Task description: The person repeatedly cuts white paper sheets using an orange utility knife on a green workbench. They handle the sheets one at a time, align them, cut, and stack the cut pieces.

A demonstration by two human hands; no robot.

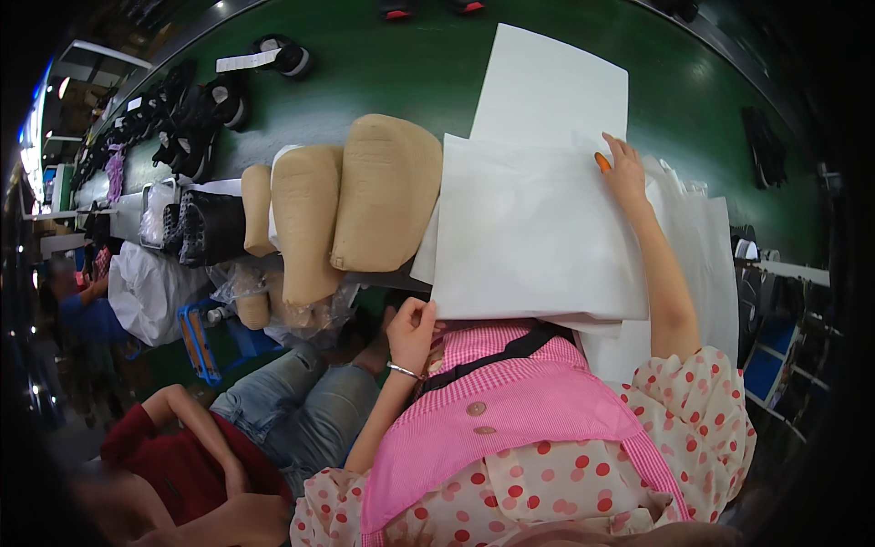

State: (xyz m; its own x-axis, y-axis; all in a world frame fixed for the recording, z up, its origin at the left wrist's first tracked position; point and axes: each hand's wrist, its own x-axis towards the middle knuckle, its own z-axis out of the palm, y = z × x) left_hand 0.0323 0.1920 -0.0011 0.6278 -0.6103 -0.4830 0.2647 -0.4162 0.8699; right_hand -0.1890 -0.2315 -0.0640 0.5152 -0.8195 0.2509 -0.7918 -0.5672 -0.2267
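A stack of large white paper sheets (538, 237) lies in front of me. At its near left corner my left hand (413, 335) is closed, with thumb and finger pinching the paper's edge. My right hand (625, 173) rests near the far right corner, its fingers stretched out and apart; one fingertip wears an orange cover (602, 162). Beyond the stack, another white sheet (551, 87) lies flat on the green surface. More crinkled white sheets (697, 246) spread under and beside my right forearm.
Beige padded shoe-shaped pieces (387, 191) stand left of the paper. Black shoes (196, 123) line the green conveyor-like table (355, 64) at far left. A person in a red top (205, 447) sits close on my left. A rack (779, 351) stands at right.
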